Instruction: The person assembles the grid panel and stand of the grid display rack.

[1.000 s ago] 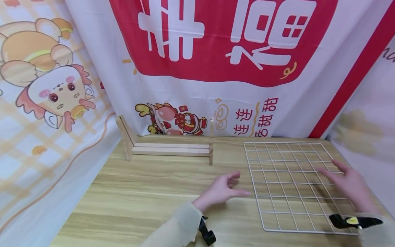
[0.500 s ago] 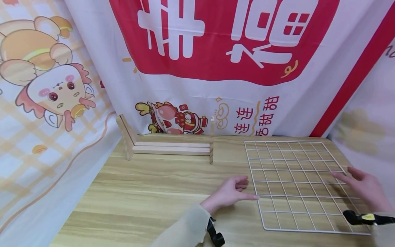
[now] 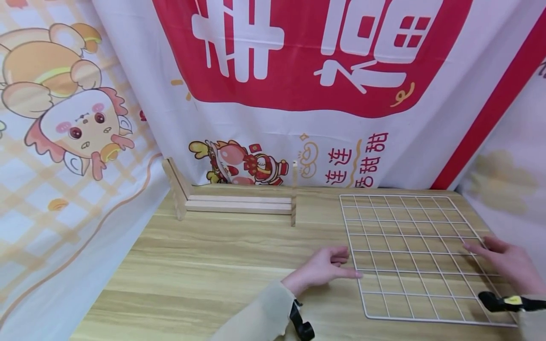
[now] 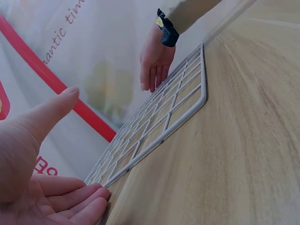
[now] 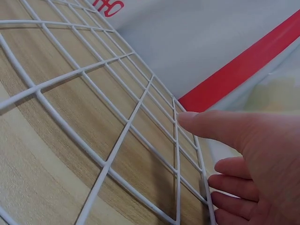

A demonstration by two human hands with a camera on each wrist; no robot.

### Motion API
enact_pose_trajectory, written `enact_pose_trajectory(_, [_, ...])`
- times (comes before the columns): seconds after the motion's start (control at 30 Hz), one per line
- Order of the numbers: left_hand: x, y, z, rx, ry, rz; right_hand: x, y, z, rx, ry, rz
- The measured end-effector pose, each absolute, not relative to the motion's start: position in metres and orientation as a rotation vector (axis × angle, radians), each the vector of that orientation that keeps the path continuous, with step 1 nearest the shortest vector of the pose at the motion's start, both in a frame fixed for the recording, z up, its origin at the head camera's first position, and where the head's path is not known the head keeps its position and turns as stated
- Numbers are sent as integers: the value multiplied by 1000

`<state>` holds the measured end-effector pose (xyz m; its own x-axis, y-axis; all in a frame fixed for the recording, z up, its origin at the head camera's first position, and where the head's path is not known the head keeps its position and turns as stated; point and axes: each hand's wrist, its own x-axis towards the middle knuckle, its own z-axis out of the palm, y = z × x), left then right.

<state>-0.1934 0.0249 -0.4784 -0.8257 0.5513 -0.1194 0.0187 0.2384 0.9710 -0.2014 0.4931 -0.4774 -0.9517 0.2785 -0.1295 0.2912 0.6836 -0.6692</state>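
A white wire grid panel [image 3: 390,251] lies flat on the wooden table, toward its right side. My left hand [image 3: 322,269] is at the panel's left edge, its fingertips right by the rim wire. In the left wrist view its thumb [image 4: 56,112] stands raised, apart from the fingers. Across from it, my right hand [image 3: 509,260] is at the panel's right edge. The right wrist view has the right fingers [image 5: 234,187] relaxed along the outer wire [image 5: 205,176], with the thumb [image 5: 206,124] reaching over the grid. Neither hand grips the panel.
A wooden frame [image 3: 239,207] with two upright ends and low crossbars stands at the back left of the table [image 3: 204,274]. Printed cloth [image 3: 273,125] hangs behind the table and along both sides. Black straps with cameras [image 3: 300,322] are on both wrists.
My left hand has moved right to the panel's left edge. My right hand has shifted right and toward me, from over the grid to its right edge. The panel looks unmoved.
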Motion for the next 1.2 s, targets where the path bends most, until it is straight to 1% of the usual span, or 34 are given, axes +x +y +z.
enact_pose_trajectory(0.3, [-195,23,-476,452,2075,1604,-198,485,-468,463,2868,-1130])
enact_pose_trajectory(0.53, [-195,21,-474,394,2092,1639,-197,485,-469,427,2881,-1097])
enact_pose_trajectory(0.9, [-198,19,-469,228,2124,1665,-196,475,-466,353,2935,-997])
enact_pose_trajectory(1.2, [-200,17,-468,206,2101,1713,-194,468,-463,303,2971,-983])
